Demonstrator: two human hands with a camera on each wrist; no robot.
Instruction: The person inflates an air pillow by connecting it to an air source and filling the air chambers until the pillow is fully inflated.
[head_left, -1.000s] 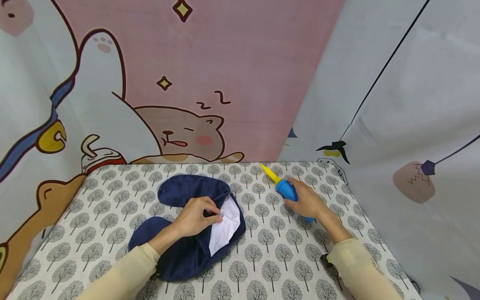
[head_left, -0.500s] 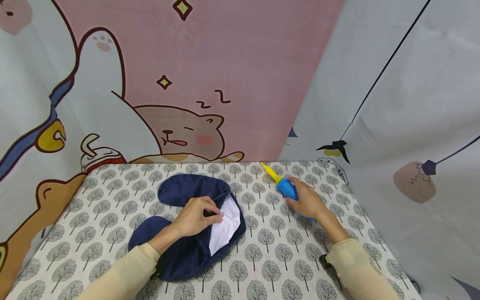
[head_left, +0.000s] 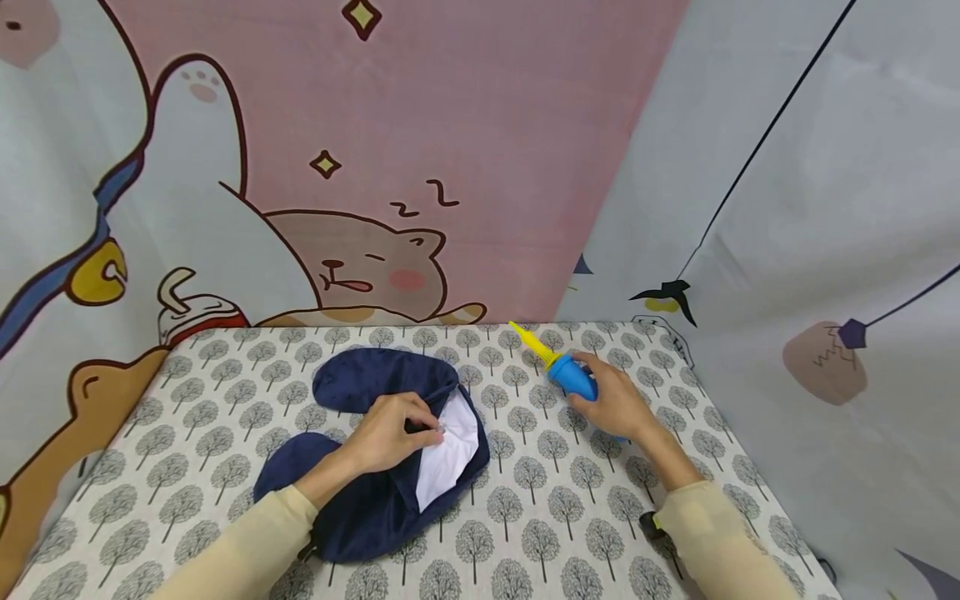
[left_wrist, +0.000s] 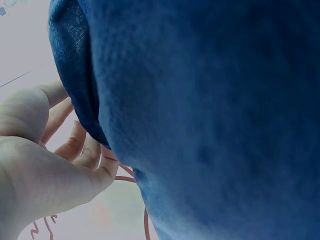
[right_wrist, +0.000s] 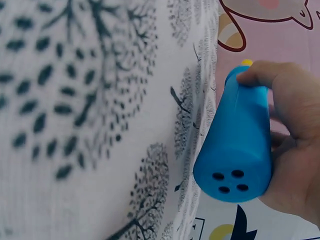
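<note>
A navy U-shaped neck pillow lies on the table, its cover parted at the curved end over a white inner. Between thumb and fingertips, my left hand pinches a small clear valve on that inner. The left wrist view is mostly filled by the navy pillow, which hides those fingertips. To the right, my right hand grips a blue hand pump by its barrel. The pump's yellow nozzle points away and left, apart from the pillow. Several holes dot the blue pump's end.
A tree-print cloth covers the table. Behind it hangs a pink cartoon curtain, with a pale curtain along the right side. A small black object is by the right sleeve.
The pump's yellow nozzle has swung slightly left in my right hand. My left hand keeps its pinch, and the pillow stays in place.
</note>
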